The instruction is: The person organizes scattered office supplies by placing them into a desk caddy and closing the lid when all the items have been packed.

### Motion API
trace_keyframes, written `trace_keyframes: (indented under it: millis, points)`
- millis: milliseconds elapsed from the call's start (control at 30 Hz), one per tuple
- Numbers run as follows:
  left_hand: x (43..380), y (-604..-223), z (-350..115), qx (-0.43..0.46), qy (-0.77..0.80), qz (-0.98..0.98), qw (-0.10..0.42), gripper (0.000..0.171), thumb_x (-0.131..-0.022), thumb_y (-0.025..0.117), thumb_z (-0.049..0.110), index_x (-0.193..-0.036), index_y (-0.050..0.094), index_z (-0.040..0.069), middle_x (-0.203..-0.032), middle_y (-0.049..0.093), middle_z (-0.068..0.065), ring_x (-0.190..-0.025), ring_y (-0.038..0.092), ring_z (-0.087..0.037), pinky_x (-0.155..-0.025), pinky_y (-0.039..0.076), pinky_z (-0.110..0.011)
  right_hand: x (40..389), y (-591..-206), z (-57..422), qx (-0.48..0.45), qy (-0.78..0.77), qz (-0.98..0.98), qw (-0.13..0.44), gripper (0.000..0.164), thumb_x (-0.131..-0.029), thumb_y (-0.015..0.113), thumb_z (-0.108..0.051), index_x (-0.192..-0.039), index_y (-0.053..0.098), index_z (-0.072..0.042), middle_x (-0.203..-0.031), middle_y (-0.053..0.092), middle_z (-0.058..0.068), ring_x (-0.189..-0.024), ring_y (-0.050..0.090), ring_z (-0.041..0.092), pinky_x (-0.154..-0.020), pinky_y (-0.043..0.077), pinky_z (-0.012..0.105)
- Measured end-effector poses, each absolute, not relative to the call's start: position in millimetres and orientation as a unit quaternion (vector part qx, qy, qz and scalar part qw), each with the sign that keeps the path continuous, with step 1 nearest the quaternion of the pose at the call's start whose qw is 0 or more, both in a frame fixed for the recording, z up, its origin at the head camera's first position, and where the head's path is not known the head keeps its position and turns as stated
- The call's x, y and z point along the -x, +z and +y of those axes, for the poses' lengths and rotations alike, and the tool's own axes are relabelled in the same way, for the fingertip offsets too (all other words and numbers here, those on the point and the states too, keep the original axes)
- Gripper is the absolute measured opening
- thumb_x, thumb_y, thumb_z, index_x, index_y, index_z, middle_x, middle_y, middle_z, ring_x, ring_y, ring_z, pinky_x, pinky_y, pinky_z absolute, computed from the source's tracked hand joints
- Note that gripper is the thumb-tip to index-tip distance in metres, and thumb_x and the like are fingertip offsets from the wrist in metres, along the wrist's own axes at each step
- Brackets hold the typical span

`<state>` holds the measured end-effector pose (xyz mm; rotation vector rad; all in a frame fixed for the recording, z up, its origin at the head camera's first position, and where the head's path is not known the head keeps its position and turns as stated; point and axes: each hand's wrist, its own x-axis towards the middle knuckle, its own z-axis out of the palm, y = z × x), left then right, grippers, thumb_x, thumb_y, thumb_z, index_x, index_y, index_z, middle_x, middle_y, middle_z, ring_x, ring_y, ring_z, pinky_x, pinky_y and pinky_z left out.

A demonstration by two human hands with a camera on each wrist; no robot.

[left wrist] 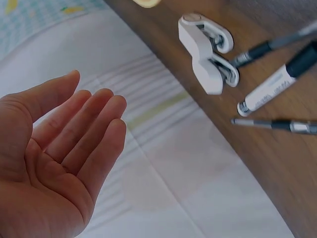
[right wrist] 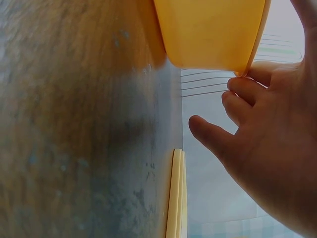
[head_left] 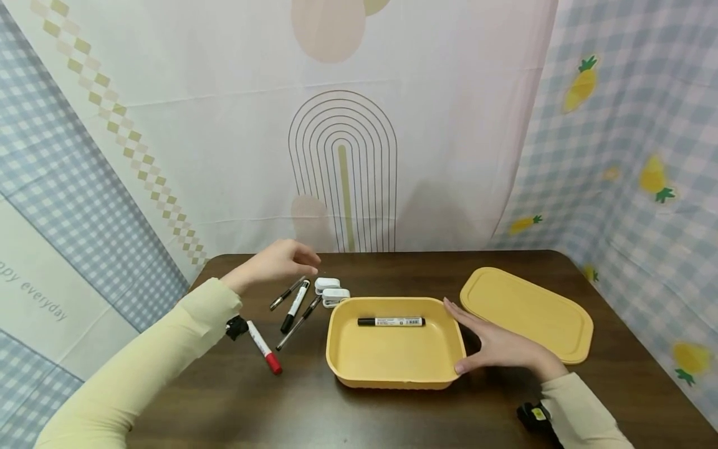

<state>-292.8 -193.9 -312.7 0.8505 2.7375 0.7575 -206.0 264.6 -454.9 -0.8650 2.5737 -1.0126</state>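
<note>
My left hand is raised over the back left of the table with fingers loosely bent; its bare palm faces the left wrist view. Below it lie two white mini staplers, a black-capped marker and two black pens. My right hand holds the right end of a yellow plastic box, thumb at the near corner and forefinger at the far corner. Other fingers of that hand touch the rim or hang beside it. One black marker lies inside the box.
A yellow lid lies flat at the right, behind the right hand. Nearer the left arm is a red-capped marker. A patterned cloth hangs along the table's back edge.
</note>
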Motion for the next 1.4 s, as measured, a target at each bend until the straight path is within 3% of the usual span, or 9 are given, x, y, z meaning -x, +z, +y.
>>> trace_keyframes:
  millis: [500,1033,1400]
  points:
    - [287,-292,-243,-0.252,0.245,0.936,0.032,0.029,-0.095,0.07,0.02,-0.119,0.073,0.005,-0.106,0.076,-0.006,-0.1,0.071,-0.025,-0.086,0.055,-0.045,205,-451,264,0.293,-0.342,0.885,0.116,0.121,-0.077,0.087,-0.042,-0.163,0.003,-0.028,-0.167,0.007,0.017,-0.148,0.017,0.04,-0.107,0.031,0.066]
    - [279,-342,-284,-0.223,0.292,0.929,0.048,0.039,-0.096,0.071,0.028,-0.129,0.068,0.008,-0.114,0.074,-0.007,-0.108,0.068,-0.025,-0.092,0.053,-0.047,203,-452,264,0.294,-0.34,0.886,0.117,0.121,-0.078,0.087,-0.042,-0.163,0.003,-0.027,-0.167,0.008,0.016,-0.148,0.018,0.042,-0.106,0.031,0.067]
    - [269,-379,-319,-0.207,0.332,0.92,0.041,0.046,-0.095,0.073,0.026,-0.134,0.064,0.005,-0.127,0.067,-0.017,-0.113,0.065,-0.03,-0.092,0.052,-0.043,204,-450,263,0.289,-0.34,0.886,0.123,0.121,-0.077,0.088,-0.04,-0.164,0.003,-0.027,-0.167,0.008,0.018,-0.148,0.017,0.04,-0.107,0.03,0.067]
